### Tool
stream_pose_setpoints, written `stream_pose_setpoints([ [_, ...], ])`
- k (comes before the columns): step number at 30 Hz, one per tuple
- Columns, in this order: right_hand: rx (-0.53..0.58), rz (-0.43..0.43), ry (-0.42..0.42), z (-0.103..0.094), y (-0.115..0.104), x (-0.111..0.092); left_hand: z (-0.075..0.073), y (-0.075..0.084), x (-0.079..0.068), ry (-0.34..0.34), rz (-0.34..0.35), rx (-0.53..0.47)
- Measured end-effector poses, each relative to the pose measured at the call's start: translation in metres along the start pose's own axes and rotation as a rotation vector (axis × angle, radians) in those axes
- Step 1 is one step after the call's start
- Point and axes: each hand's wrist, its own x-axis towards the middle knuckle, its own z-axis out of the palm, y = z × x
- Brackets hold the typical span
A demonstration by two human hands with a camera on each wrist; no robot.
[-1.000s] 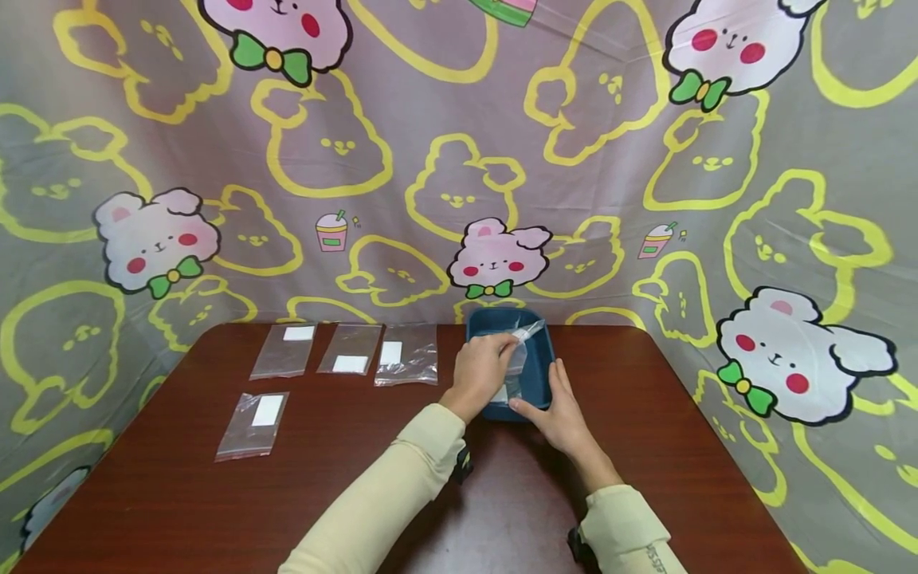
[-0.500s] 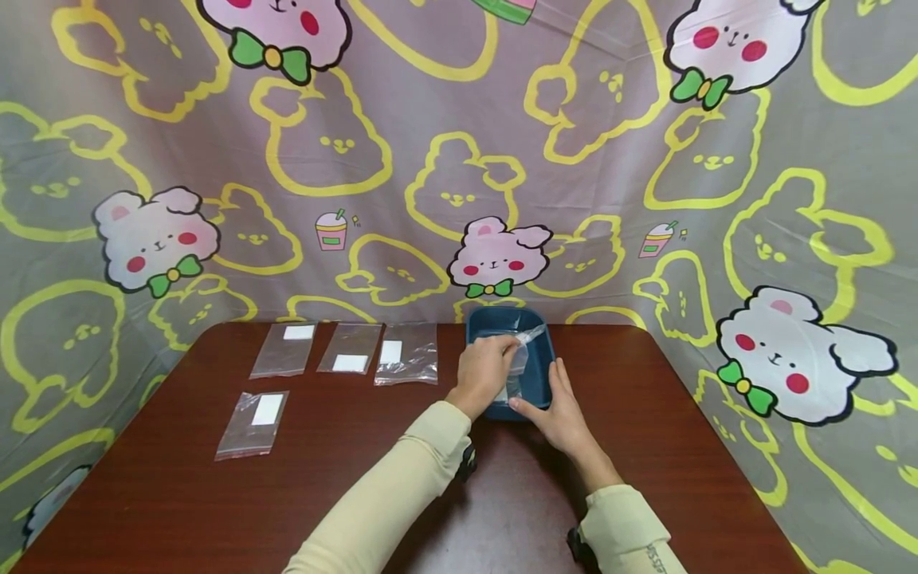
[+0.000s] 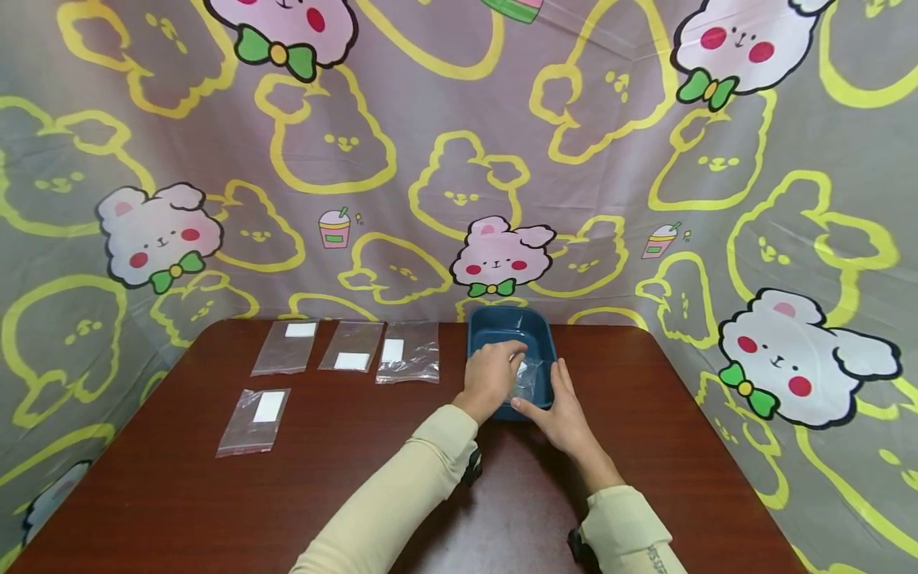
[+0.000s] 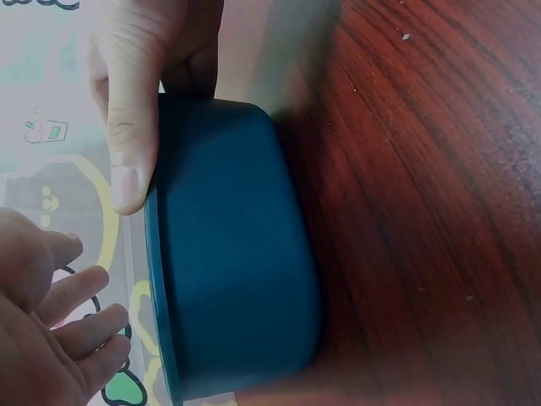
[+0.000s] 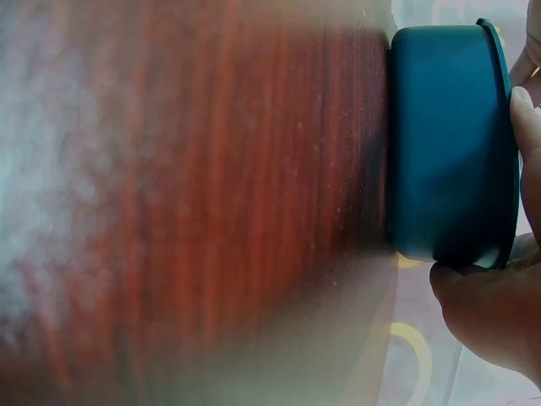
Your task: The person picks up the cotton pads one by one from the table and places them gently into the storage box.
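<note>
A dark blue plastic box [image 3: 479, 316] stands on the table, its outer wall filling the middle of the left wrist view. Inside lies a clear zip bag [image 3: 528, 381], partly behind my left hand. My left hand [image 3: 492, 371] is over the box's left side; the left wrist view shows its fingers loosely bent, with nothing between them. At the near right corner my right hand [image 3: 562, 410] grips the box, its thumb [image 4: 128, 161] on the rim and its fingers along the right side.
To the left, three clear zip bags with white labels lie in a back row, including a wide bag [image 3: 409, 352]. Another bag [image 3: 254, 422] lies nearer the front. A patterned cloth [image 3: 402, 159] hangs behind the brown table [image 3: 179, 510].
My left hand has let go of the zip bag's raised end, and the bag now lies lower in the box. My right hand keeps its place on the box.
</note>
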Motion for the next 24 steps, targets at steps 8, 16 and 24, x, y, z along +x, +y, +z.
stream_pose_setpoints([
  [8, 0.001, -0.005, -0.001, 0.002, -0.001, 0.001, -0.001, -0.004, -0.008, -0.007, -0.004, -0.026],
  [16, 0.002, -0.012, 0.001, 0.002, -0.002, 0.000, -0.007, -0.006, -0.015, 0.037, 0.032, -0.047],
  [24, -0.009, -0.002, 0.007, 0.002, 0.000, 0.001, -0.020, -0.020, -0.021, 0.076, 0.036, -0.058],
])
